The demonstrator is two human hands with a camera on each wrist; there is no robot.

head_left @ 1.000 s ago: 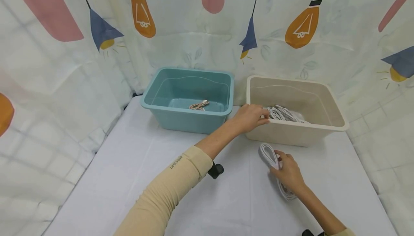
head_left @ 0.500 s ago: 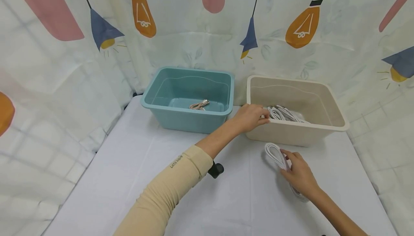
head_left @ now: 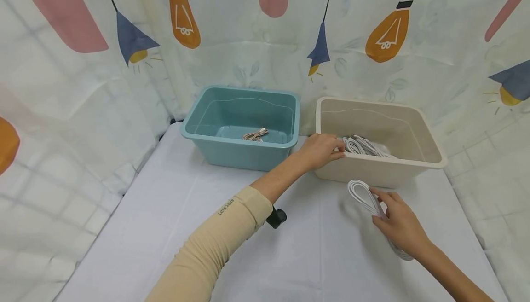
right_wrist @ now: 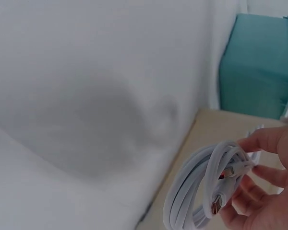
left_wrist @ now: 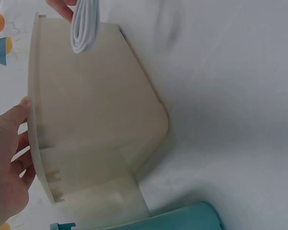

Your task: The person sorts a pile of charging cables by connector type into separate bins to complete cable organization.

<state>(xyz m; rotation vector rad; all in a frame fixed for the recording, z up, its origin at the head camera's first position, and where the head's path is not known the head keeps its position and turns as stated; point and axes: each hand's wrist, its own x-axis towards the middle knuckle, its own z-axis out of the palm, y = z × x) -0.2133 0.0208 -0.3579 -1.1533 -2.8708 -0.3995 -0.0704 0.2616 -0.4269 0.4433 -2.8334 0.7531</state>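
My right hand (head_left: pixel 399 221) pinches a coiled white USB cable (head_left: pixel 364 194), raised above the table in front of the beige bin (head_left: pixel 372 171). Its metal plugs (right_wrist: pixel 217 205) show inside the loops in the right wrist view. My left hand (head_left: pixel 320 151) grips the bin's front rim near the left corner, the thumb (left_wrist: pixel 20 111) against the edge in the left wrist view. Several white cables (head_left: pixel 364 146) lie inside this bin, partly behind its front wall.
Left of the beige bin stands a teal bin (head_left: pixel 244 154) holding a small coiled pinkish cable (head_left: pixel 255 134). A white cloth covers the table (head_left: pixel 290 265). Behind hangs a patterned curtain (head_left: pixel 256 58). A black object (head_left: pixel 276 218) shows beside my left forearm.
My right hand has moved to the right with the white USB cable, lifting it off the table. My left hand stays on the beige bin's rim.
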